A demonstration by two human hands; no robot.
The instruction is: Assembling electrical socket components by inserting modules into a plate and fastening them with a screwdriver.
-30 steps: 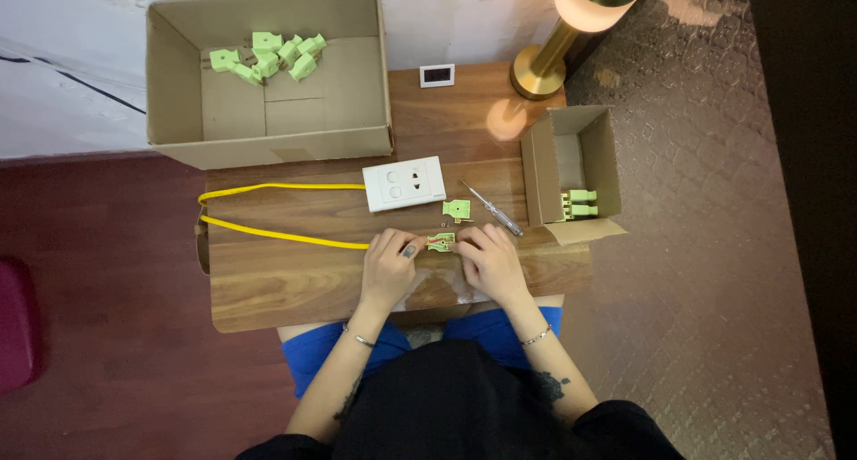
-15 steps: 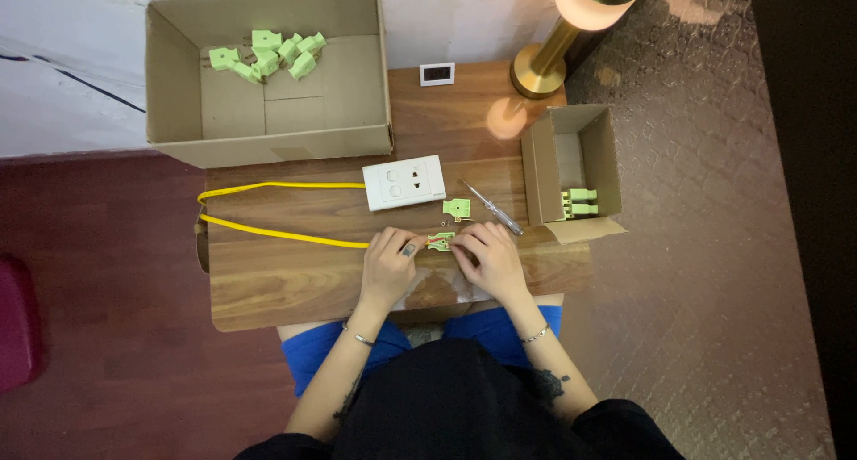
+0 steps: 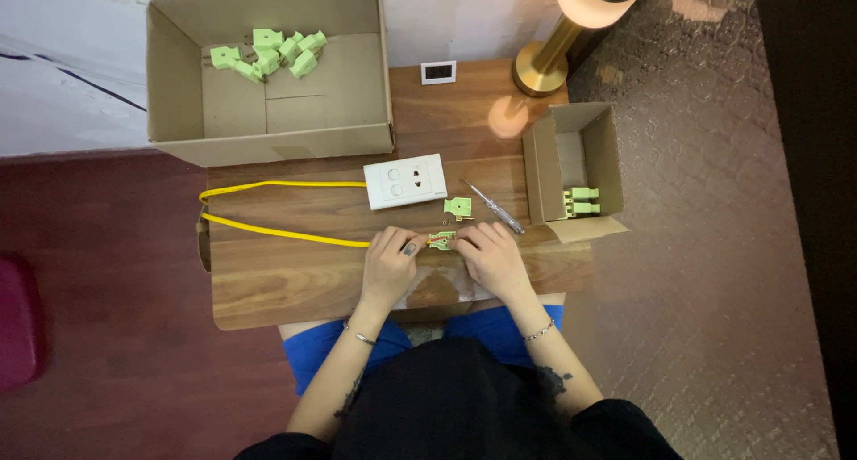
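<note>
My left hand [image 3: 390, 262] and my right hand [image 3: 492, 256] meet over a small green plug part [image 3: 441, 240] near the front of the wooden table [image 3: 295, 281]. Both pinch it, with orange wire ends showing inside it. A yellow cable [image 3: 268, 230] runs from my left hand out to the table's left edge and loops back to a white wall socket [image 3: 405, 180]. A second green plug piece [image 3: 458, 208] lies just beyond my hands, beside a thin screwdriver [image 3: 493, 207].
A large open cardboard box [image 3: 268, 76] at the back left holds several green plug parts [image 3: 268, 53]. A small open box [image 3: 573, 170] on the right holds a few more [image 3: 580, 201]. A brass lamp [image 3: 571, 31] and a small white device [image 3: 438, 71] stand at the back.
</note>
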